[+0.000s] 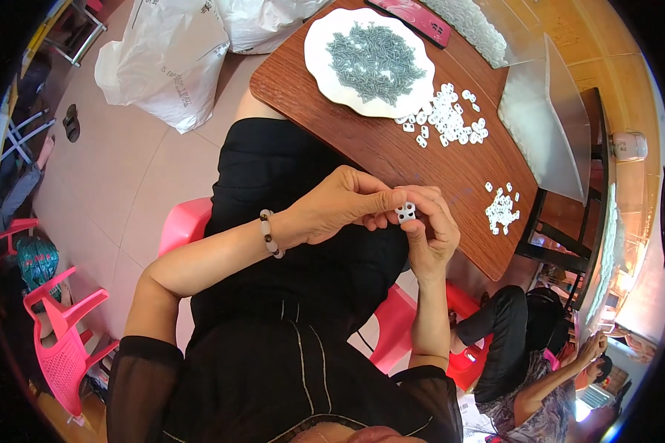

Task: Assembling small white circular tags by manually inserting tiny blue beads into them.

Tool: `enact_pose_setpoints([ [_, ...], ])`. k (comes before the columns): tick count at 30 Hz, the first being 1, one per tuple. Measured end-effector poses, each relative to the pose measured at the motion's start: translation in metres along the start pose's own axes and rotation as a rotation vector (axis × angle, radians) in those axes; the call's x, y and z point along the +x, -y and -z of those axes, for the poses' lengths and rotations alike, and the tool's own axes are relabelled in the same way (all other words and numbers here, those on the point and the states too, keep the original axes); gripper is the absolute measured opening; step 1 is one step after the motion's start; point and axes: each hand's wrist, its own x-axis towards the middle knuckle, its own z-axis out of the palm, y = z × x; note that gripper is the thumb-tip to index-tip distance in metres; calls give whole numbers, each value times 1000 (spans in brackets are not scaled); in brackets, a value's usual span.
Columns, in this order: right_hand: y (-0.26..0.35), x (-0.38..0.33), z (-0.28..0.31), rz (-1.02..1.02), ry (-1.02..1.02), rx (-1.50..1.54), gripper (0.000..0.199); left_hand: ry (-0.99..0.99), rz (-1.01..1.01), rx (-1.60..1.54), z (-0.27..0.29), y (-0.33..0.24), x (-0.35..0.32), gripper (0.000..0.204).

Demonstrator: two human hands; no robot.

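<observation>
In front of my lap, a small white plastic piece with several dark holes is pinched between the fingers of my left hand and my right hand. Both hands are closed and meet at the piece, near the table's front edge. Past them on the brown wooden table lies a loose heap of white plastic pieces with holes. A smaller pile of little white parts sits to the right. On a white wavy-rimmed plate is a mound of small grey screws.
A pink phone lies behind the plate. A clear-walled bin of white parts stands at the right. White sacks rest on the floor at the far left, with a pink chair nearer. Another person sits at lower right.
</observation>
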Motion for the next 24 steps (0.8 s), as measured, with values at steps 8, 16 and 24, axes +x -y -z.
enact_pose_setpoints([
  [8,-1,2,-2,32,-22,-46,36,12,79,6,-1,-6,-2,26],
  [16,-1,1,-3,-20,-7,-22,38,-19,3,-27,-6,1,-2,23],
  [24,0,1,-8,-51,9,-17,46,-35,-7,-45,-6,2,-2,20],
])
